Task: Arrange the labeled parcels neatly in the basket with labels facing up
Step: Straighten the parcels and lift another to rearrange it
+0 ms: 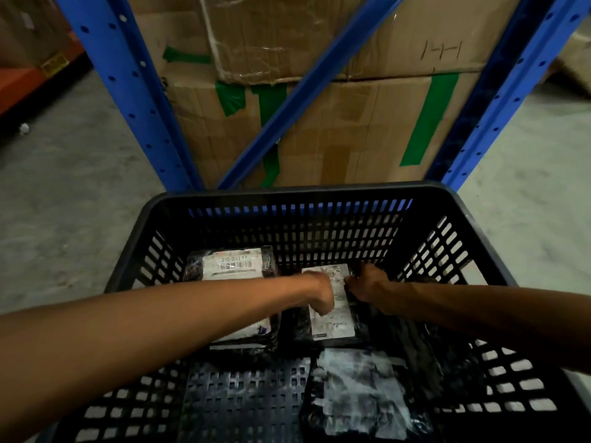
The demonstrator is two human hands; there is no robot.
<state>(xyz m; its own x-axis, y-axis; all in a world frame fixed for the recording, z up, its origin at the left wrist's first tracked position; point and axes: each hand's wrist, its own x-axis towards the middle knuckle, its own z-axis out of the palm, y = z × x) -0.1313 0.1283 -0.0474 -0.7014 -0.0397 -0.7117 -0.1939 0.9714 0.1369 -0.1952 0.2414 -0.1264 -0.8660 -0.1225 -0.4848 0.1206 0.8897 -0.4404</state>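
Note:
A black slotted plastic basket (pixel 297 195) fills the lower half of the head view. Inside lie black-wrapped parcels with white labels facing up. One parcel (pixel 235 262) sits at the far left, another (pixel 252 338) under my left forearm. The middle parcel (pixel 334 324) lies at the far centre; my left hand (pixel 321 295) is closed on its left edge and my right hand (pixel 367 284) grips its far right corner. A nearer parcel (pixel 361 398) with a crumpled label lies at the front right.
Blue steel rack uprights (pixel 128 91) and a diagonal brace (pixel 307 87) stand just beyond the basket, with stacked cardboard boxes (pixel 351 129) taped in green behind them. Grey concrete floor (pixel 64 174) runs on both sides. The basket's bare floor (pixel 243 398) shows at the front left.

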